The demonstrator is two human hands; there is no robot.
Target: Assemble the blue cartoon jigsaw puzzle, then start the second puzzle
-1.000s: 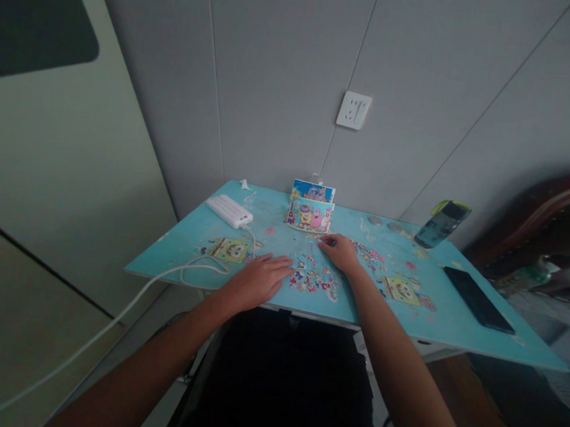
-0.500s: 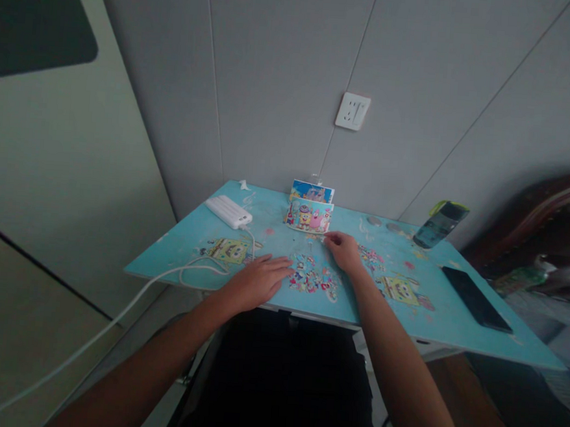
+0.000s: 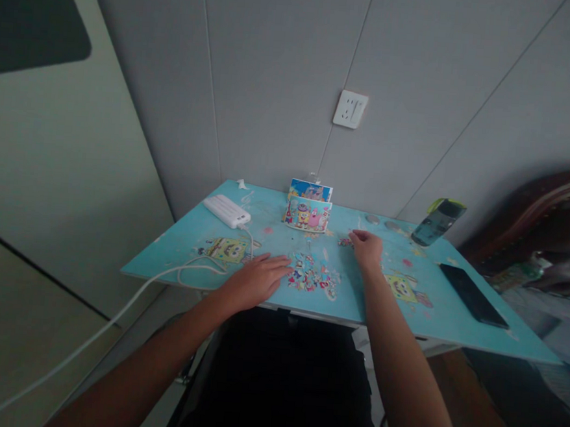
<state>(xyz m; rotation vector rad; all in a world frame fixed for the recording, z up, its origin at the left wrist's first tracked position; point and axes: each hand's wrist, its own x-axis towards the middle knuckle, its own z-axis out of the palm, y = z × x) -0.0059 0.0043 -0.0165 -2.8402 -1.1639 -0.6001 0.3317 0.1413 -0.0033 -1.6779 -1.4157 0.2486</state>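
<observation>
My left hand [image 3: 259,278] lies palm down near the table's front edge, fingers stretched out. Its fingertips reach the left side of a spread of small colourful pieces [image 3: 310,277], which look like jigsaw puzzle pieces. My right hand [image 3: 366,249] is farther back and to the right, its fingers drawn together at a smaller cluster of similar pieces [image 3: 345,242]. Whatever lies between those fingertips is too small to make out. Behind the pieces, a cartoon picture card [image 3: 307,215] stands upright, with a second blue card [image 3: 311,190] behind it.
A white power bank [image 3: 226,210] with a white cable [image 3: 163,274] lies on the left of the light-blue table [image 3: 273,239]. To the right are a bottle [image 3: 438,223] and a black phone-like slab [image 3: 472,295]. A wall socket [image 3: 350,109] is above.
My right hand has moved right, from just below the picture card to the smaller cluster, part of which it now covers. My left hand stays in place.
</observation>
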